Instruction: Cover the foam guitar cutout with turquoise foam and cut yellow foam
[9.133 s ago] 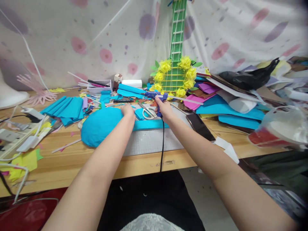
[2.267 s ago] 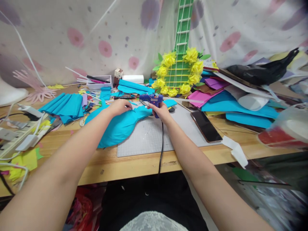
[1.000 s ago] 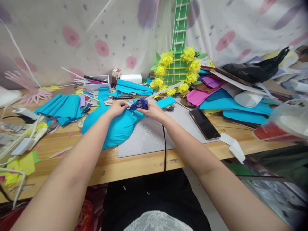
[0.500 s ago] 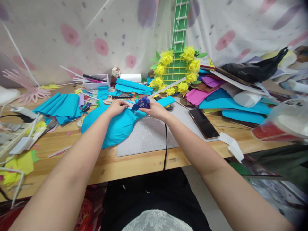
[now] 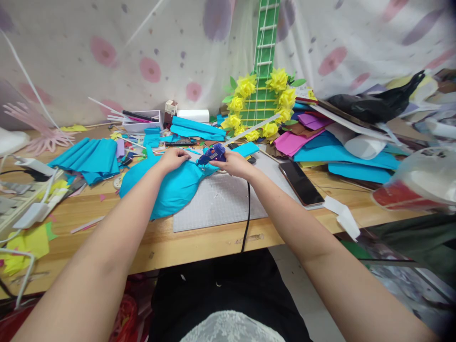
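My right hand (image 5: pixel 233 164) is closed around a blue hot glue gun (image 5: pixel 215 153), a long whitish glue stick (image 5: pixel 252 129) poking out of its back. The nozzle points left and down at a shape covered in blue crepe paper (image 5: pixel 176 190), close to its narrow right end. My left hand (image 5: pixel 174 159) rests over the upper edge of this shape, fingertips pinched there; the exact spot under them is hidden. Below lies a grey cutting mat (image 5: pixel 213 204), with the gun's black cord (image 5: pixel 248 213) running across it and off the front edge.
Behind stands a green guitar shape (image 5: pixel 263 61) ringed with yellow paper flowers (image 5: pixel 245 85). A phone (image 5: pixel 301 183) lies right, near piled coloured paper (image 5: pixel 349 152) and a clear plastic cup (image 5: pixel 416 180). Pleated blue crepe paper (image 5: pixel 89 159), a power strip (image 5: pixel 17 202) and scraps sit left.
My right hand has shifted the glue gun slightly to the right, and the cord has swung with it. My left hand and the blue shape stay nearly in place.
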Action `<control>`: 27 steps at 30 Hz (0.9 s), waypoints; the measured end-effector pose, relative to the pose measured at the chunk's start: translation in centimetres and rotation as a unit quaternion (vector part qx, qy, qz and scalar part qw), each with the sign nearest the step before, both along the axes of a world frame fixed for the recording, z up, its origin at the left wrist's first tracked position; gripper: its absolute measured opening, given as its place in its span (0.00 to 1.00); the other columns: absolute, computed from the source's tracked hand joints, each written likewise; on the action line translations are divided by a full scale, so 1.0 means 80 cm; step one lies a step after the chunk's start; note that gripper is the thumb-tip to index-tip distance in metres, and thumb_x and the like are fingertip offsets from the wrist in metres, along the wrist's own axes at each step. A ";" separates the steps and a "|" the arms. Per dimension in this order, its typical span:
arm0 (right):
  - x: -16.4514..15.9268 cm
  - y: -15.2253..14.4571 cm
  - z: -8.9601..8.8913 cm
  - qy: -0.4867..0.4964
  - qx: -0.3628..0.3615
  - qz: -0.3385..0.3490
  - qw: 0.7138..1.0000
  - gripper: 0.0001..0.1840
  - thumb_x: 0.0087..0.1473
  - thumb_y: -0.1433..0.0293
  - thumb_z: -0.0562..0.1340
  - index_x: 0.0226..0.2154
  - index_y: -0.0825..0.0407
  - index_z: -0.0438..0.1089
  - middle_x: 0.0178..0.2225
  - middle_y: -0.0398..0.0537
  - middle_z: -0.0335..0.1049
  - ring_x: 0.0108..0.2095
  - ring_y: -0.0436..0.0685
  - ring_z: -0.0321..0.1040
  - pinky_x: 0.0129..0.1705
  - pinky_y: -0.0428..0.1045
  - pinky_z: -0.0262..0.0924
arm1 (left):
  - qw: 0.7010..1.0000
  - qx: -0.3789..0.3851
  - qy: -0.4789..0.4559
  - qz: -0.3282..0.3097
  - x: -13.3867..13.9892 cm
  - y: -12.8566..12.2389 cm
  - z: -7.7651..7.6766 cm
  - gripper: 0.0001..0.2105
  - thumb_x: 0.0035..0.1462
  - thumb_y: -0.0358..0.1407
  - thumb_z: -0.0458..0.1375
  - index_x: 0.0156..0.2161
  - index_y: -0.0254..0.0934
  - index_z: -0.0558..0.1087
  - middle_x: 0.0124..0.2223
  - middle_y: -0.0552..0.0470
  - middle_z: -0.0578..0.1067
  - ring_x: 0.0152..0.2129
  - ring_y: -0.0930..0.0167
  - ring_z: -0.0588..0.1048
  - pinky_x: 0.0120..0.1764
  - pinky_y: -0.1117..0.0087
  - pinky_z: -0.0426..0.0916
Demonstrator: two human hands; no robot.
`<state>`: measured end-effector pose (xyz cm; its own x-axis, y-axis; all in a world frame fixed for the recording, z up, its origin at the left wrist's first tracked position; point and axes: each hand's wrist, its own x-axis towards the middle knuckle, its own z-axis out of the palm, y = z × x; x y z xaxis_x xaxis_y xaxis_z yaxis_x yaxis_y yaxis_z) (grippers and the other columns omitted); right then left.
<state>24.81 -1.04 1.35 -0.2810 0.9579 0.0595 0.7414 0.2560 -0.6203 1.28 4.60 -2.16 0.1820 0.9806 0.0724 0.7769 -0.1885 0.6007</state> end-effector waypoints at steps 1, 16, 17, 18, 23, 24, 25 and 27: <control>0.001 0.000 0.000 -0.007 -0.001 0.004 1.000 0.18 0.51 0.57 0.63 0.41 0.51 0.73 0.32 0.51 0.74 0.38 0.60 0.71 0.40 0.51 0.63 | 1.000 0.001 0.001 0.000 0.000 0.000 0.000 0.10 0.50 0.38 0.57 0.32 0.38 0.79 0.38 0.51 0.80 0.39 0.65 0.76 0.44 0.69 0.67; 0.006 0.000 -0.003 -0.007 -0.014 0.001 1.000 0.17 0.51 0.55 0.61 0.31 0.53 0.72 0.24 0.50 0.70 0.31 0.58 0.70 0.33 0.49 0.63 | 1.000 0.000 -0.012 -0.003 -0.001 0.000 0.000 0.09 0.49 0.39 0.58 0.31 0.38 0.78 0.37 0.51 0.80 0.38 0.64 0.76 0.44 0.68 0.66; 0.006 0.000 -0.003 -0.005 -0.012 0.001 1.000 0.17 0.51 0.55 0.61 0.31 0.53 0.72 0.24 0.50 0.70 0.31 0.58 0.70 0.34 0.49 0.63 | 1.000 0.001 -0.013 -0.003 -0.001 0.000 0.000 0.09 0.49 0.39 0.58 0.31 0.38 0.78 0.37 0.51 0.80 0.39 0.64 0.76 0.44 0.68 0.66; 0.005 0.000 -0.003 -0.003 -0.011 0.003 1.000 0.17 0.51 0.55 0.61 0.31 0.53 0.72 0.24 0.50 0.70 0.31 0.58 0.70 0.34 0.49 0.63 | 1.000 0.002 -0.013 -0.002 -0.001 0.000 0.000 0.09 0.49 0.38 0.58 0.31 0.38 0.78 0.37 0.51 0.80 0.39 0.64 0.75 0.44 0.68 0.66; 0.000 -0.003 0.001 -0.005 -0.020 -0.001 1.000 0.18 0.51 0.55 0.62 0.35 0.53 0.73 0.27 0.51 0.72 0.35 0.59 0.71 0.37 0.50 0.63 | 1.000 -0.003 -0.014 0.004 0.000 0.000 0.001 0.09 0.48 0.40 0.59 0.30 0.39 0.78 0.36 0.52 0.80 0.39 0.65 0.75 0.44 0.69 0.66; -0.002 -0.003 0.002 -0.008 -0.020 -0.002 1.000 0.18 0.51 0.55 0.62 0.36 0.53 0.73 0.29 0.52 0.72 0.36 0.60 0.71 0.38 0.51 0.63 | 1.000 -0.004 -0.013 0.004 0.000 0.000 0.001 0.09 0.48 0.40 0.59 0.30 0.39 0.78 0.36 0.52 0.80 0.39 0.65 0.75 0.44 0.69 0.66; -0.003 -0.003 0.002 -0.010 -0.019 -0.003 1.000 0.18 0.51 0.56 0.62 0.37 0.53 0.73 0.30 0.52 0.73 0.37 0.60 0.71 0.39 0.51 0.63 | 1.000 -0.005 -0.011 0.004 0.000 -0.001 0.001 0.09 0.49 0.40 0.59 0.31 0.39 0.78 0.36 0.52 0.80 0.39 0.64 0.75 0.44 0.69 0.66; -0.006 -0.003 0.003 -0.009 -0.011 -0.002 1.000 0.18 0.51 0.57 0.63 0.39 0.52 0.73 0.32 0.52 0.73 0.39 0.60 0.71 0.41 0.51 0.63 | 1.000 -0.006 -0.004 0.004 0.000 -0.001 0.001 0.09 0.50 0.39 0.58 0.32 0.38 0.79 0.37 0.51 0.80 0.39 0.64 0.75 0.44 0.69 0.66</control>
